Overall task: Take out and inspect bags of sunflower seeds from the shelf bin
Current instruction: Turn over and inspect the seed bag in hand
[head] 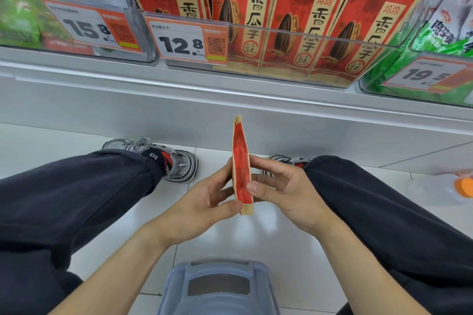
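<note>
Held item: one red bag of sunflower seeds [241, 169], seen edge-on at centre frame, out of the shelf bin and above the floor between the person's knees.
Long axis: runs near vertical in the frame, one tan sealed end toward the shelf, the other toward the camera.
Left hand [204, 202]: thumb pressed on the bag's near end at its left face; fingers [220, 174] extended along the left side, partly hidden behind the bag.
Right hand [284, 186]: thumb and fingers curled lightly against the right face at mid-length, pinching the bag between both hands.
Key relation: the bag lies directly between the two palms, broad faces turned left and right, so neither face is toward the camera; both hands are equally near.
Judged step: inspection in progress; reading a face probably requires rotating the bag about its long axis.
Shelf bin [307, 36]: clear-fronted, upper centre of frame, holding more upright red bags of the same print.
Price tag [189, 42]: on the bin front, left end, reading 12.8.
Stool [217, 286]: grey plastic, lower centre.
</note>
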Demonstrator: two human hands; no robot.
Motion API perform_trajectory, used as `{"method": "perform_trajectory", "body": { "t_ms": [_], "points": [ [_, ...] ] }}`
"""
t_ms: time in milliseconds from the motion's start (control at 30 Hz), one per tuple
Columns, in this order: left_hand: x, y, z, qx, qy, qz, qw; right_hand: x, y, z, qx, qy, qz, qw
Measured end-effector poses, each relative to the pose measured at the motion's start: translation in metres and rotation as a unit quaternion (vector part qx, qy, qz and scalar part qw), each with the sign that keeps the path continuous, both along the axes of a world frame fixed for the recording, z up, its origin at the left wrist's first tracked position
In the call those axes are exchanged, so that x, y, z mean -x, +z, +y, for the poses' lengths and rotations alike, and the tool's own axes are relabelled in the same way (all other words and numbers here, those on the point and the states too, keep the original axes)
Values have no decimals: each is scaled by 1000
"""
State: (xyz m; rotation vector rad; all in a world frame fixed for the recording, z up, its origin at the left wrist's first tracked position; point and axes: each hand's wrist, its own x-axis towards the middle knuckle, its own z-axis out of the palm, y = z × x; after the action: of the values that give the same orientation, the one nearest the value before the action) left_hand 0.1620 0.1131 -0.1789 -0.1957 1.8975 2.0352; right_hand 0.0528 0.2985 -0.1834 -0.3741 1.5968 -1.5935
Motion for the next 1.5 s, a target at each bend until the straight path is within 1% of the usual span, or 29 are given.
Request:
{"method": "perform_trajectory", "body": {
  "t_ms": [233, 333, 400, 467, 500, 600, 667, 833, 933, 1000, 1067, 1167, 1233, 1500],
  "points": [
    [1, -6, 8, -36, 42, -34, 998, -4, -8, -4, -45, -35, 36, 998],
    [0, -14, 11, -21, 102, -52, 993, -7, -12, -8, -74, -50, 72, 993],
    [2, -17, 13, -14, 165, -70, 984, -7, -14, -8, -96, -50, 86, 990],
    [6, -15, 12, -9, 234, -102, 967, -8, -14, -10, -113, -54, 69, 990],
    [7, -14, 12, -4, 252, -113, 961, -8, -13, -11, -115, -62, 55, 990],
    [7, -13, 13, -1, 268, -118, 956, -8, -11, -14, -115, -110, 28, 987],
    [7, -11, 16, -2, 273, -122, 954, -7, -9, -15, -122, -119, 15, 985],
    [5, -17, 15, 15, 244, -139, 960, -7, -6, -14, -121, -72, -3, 990],
    [4, -24, 15, 56, 271, -124, 953, -7, -4, -14, -120, -65, 6, 991],
    [5, -24, 14, 87, 289, -104, 948, -8, -3, -14, -129, -44, 33, 990],
    [5, -22, 14, 113, 276, -84, 951, -11, -3, -14, -131, -21, 56, 990],
    [4, -20, 18, 106, 253, -74, 959, -16, -3, -15, -104, 7, 70, 992],
    [3, -20, 18, 129, 244, -66, 959, -17, -1, -14, -95, 18, 79, 992],
    [0, -26, 20, 212, 198, -45, 956, -18, 0, -14, -99, 23, 89, 991]
  ]
}}
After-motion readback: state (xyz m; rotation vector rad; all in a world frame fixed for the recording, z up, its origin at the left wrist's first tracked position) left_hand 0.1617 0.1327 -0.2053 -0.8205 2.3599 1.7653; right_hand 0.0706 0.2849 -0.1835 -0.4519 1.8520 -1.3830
